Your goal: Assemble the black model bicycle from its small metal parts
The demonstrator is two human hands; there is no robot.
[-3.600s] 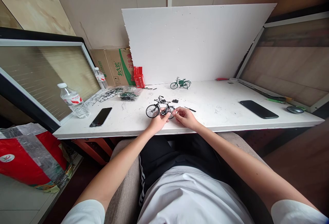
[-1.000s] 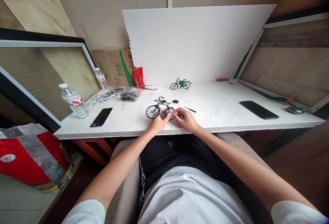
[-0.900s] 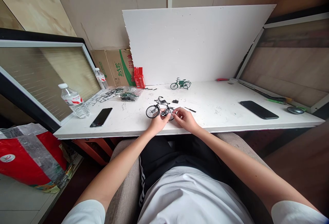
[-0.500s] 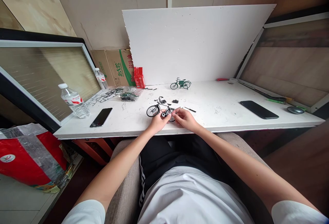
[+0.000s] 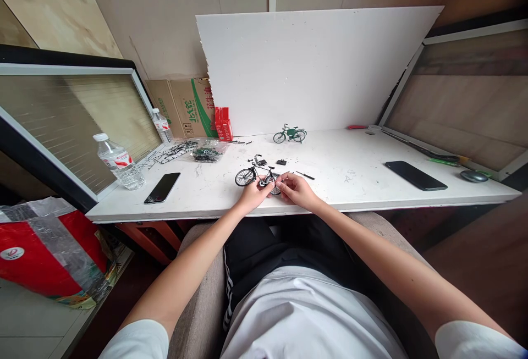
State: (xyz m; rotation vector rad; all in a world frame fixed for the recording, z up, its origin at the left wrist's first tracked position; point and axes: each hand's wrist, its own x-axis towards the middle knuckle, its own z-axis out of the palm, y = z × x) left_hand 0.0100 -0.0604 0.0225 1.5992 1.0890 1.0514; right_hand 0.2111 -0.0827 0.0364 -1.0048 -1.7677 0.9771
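A small black model bicycle [image 5: 246, 176] is held upright near the front edge of the white table [image 5: 350, 172], its front wheel pointing left. My left hand [image 5: 252, 196] is closed on the lower middle of its frame, by the pedals. At the rear wheel, my right hand [image 5: 296, 189] has thumb and fingers pinched together; whether they grip the wheel or a tiny part there, I cannot make out. Small black parts [image 5: 281, 162] lie just behind the bicycle. A thin black stick-like piece [image 5: 305, 176] rests to the right of my right hand.
A green model bicycle [image 5: 290, 134] stands at the back before a white board [image 5: 322, 67]. Left are a phone [image 5: 162, 188], water bottles [image 5: 119, 162], part frames [image 5: 171, 153] and a plastic bag of parts [image 5: 208, 153]. Right are another phone [image 5: 416, 176] and a mouse [image 5: 474, 176].
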